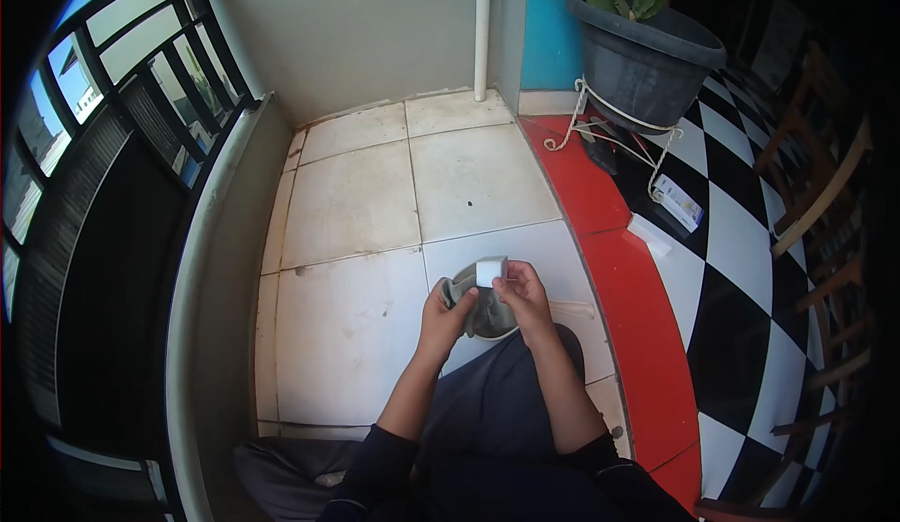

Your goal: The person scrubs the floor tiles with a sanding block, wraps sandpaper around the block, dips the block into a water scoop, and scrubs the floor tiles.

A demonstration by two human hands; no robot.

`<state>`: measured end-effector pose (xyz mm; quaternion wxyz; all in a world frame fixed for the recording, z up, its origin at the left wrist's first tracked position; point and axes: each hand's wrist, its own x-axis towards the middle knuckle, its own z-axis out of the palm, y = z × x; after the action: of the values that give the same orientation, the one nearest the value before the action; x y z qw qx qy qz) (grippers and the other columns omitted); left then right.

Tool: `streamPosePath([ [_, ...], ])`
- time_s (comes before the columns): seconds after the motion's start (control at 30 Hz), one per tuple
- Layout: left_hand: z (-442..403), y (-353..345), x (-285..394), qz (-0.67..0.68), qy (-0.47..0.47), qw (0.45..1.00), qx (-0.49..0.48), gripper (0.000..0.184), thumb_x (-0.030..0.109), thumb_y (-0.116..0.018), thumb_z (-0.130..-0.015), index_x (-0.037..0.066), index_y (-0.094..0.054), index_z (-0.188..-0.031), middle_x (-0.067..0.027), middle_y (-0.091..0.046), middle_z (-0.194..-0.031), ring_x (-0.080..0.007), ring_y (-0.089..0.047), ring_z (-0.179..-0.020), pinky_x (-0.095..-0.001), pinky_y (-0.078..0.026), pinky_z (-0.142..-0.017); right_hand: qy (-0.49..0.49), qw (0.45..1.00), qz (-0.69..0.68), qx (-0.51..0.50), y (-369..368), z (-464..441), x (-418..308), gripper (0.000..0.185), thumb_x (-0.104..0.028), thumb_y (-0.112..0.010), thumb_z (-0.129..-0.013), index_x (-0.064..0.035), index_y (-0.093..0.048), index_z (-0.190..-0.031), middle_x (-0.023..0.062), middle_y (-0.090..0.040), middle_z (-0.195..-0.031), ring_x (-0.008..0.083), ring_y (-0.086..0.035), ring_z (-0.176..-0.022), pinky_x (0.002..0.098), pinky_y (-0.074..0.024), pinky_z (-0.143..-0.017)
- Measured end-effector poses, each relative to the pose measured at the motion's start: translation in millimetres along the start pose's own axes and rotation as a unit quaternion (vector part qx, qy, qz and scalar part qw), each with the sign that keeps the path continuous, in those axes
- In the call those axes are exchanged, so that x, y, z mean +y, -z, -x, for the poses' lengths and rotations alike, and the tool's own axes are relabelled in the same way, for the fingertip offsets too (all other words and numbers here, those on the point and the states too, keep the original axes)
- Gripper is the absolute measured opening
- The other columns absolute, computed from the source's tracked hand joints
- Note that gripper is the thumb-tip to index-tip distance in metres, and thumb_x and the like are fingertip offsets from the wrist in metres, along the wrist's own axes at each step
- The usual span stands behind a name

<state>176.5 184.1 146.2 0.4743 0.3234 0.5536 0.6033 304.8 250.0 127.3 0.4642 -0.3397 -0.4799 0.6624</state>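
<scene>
Both grips clamp: left [443, 312], grey item [449, 291]; right [527, 299], white block [488, 271], long axis unclear.

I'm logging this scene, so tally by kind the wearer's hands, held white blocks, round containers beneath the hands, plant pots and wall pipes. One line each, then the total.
Hands: 2, left hand and right hand
White block: 1
Round container: 1
Plant pot: 1
Wall pipe: 1
Total: 6

Grey wall [347, 35], black railing [122, 269]; checkered floor [736, 344]
</scene>
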Motion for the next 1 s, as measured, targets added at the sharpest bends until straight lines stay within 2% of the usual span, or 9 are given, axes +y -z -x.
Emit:
streamPosePath([
  [0.33,-2.5,-5.7,-6.9,-0.031,-0.070,0.997,-0.018,0.031,0.022,-0.069,-0.078,0.001,-0.050,-0.090,-0.0048,-0.057,-0.081,-0.0079,-0.052,-0.073,-0.0227,-0.044,-0.063,0.092,0.995,0.025,-0.018,-0.6,-1.4,11.7,0.043,-0.018,-0.069,-0.077,-0.0036,-0.042,-0.107,0.0063,-0.052,-0.101,0.0137,-0.051,-0.089,0.0269,-0.0415,-0.080],
  [0.53,-6.1,-4.3,-11.8,-0.045,-0.080,0.996,0.003,0.033,0.023,-0.071,-0.076,0.000,-0.050,-0.089,-0.0058,-0.058,-0.080,-0.0090,-0.053,-0.073,-0.0238,-0.045,-0.064,0.016,0.999,0.000,-0.029,0.4,1.5,4.6,0.036,-0.034,-0.050,-0.090,-0.0044,-0.046,-0.110,0.0031,-0.053,-0.097,0.0107,-0.049,-0.090,0.0245,-0.0406,-0.074],
  [0.6,-5.8,-3.8,-11.8,-0.051,-0.085,0.995,0.010,0.033,0.023,-0.071,-0.076,0.000,-0.050,-0.089,-0.0058,-0.058,-0.080,-0.0091,-0.053,-0.073,-0.0239,-0.045,-0.064,0.018,0.998,0.031,-0.051,2.2,0.9,6.0,0.048,-0.047,-0.033,-0.093,-0.0055,-0.049,-0.111,0.0022,-0.054,-0.097,0.0099,-0.049,-0.090,0.0245,-0.0393,-0.074],
  [0.63,-5.7,-3.7,-11.1,-0.044,-0.080,0.996,0.022,0.032,0.022,-0.071,-0.076,0.000,-0.050,-0.089,-0.0057,-0.058,-0.079,-0.0090,-0.054,-0.072,-0.0239,-0.045,-0.064,0.018,0.998,0.031,-0.051,4.9,-0.1,8.0,0.048,-0.047,-0.033,-0.093,-0.0055,-0.049,-0.111,0.0022,-0.054,-0.097,0.0099,-0.049,-0.090,0.0245,-0.0393,-0.074],
  [0.73,-4.0,-2.4,-5.5,-0.016,-0.056,0.998,0.025,0.030,0.020,-0.070,-0.077,0.001,-0.051,-0.089,-0.0052,-0.059,-0.079,-0.0088,-0.054,-0.071,-0.0235,-0.045,-0.063,0.002,0.995,-0.019,-0.096,8.7,-1.6,10.4,0.050,-0.046,-0.027,-0.093,-0.0059,-0.052,-0.111,0.0034,-0.054,-0.103,0.0102,-0.048,-0.092,0.0265,-0.0386,-0.076],
  [0.87,4.4,3.3,14.7,-0.007,0.036,0.998,-0.044,0.026,0.018,-0.068,-0.078,0.002,-0.052,-0.090,-0.0039,-0.059,-0.080,-0.0078,-0.054,-0.070,-0.0223,-0.045,-0.061,0.054,0.997,0.004,-0.051,-0.6,-0.8,3.6,0.041,-0.028,-0.034,-0.084,-0.0030,-0.052,-0.112,0.0048,-0.051,-0.110,0.0127,-0.045,-0.099,0.0289,-0.0365,-0.084],
  [0.9,5.6,3.7,16.1,-0.007,0.035,0.998,-0.042,0.026,0.018,-0.068,-0.078,0.002,-0.052,-0.090,-0.0039,-0.059,-0.080,-0.0078,-0.054,-0.070,-0.0223,-0.045,-0.061,0.074,0.997,0.011,-0.029,-2.6,-1.4,3.5,0.040,-0.020,-0.035,-0.079,-0.0027,-0.054,-0.110,0.0052,-0.051,-0.111,0.0126,-0.044,-0.101,0.0283,-0.0369,-0.085],
  [0.93,6.6,3.3,17.0,0.012,0.011,0.998,-0.062,0.024,0.017,-0.068,-0.078,0.003,-0.052,-0.088,-0.0025,-0.058,-0.077,-0.0072,-0.054,-0.068,-0.0217,-0.045,-0.059,0.074,0.997,0.011,-0.031,-0.4,-2.9,7.5,0.040,-0.020,-0.035,-0.079,-0.0027,-0.054,-0.110,0.0052,-0.051,-0.111,0.0126,-0.044,-0.101,0.0283,-0.0369,-0.085],
  [1.0,6.5,3.9,18.1,0.031,-0.014,0.996,-0.082,0.021,0.017,-0.067,-0.079,0.003,-0.052,-0.086,-0.0012,-0.058,-0.075,-0.0067,-0.054,-0.066,-0.0212,-0.045,-0.057,0.084,0.993,0.037,-0.076,4.9,-6.1,12.7,0.038,-0.012,-0.037,-0.072,-0.0011,-0.055,-0.103,0.0063,-0.054,-0.105,0.0135,-0.046,-0.097,0.0270,-0.0369,-0.086],
])
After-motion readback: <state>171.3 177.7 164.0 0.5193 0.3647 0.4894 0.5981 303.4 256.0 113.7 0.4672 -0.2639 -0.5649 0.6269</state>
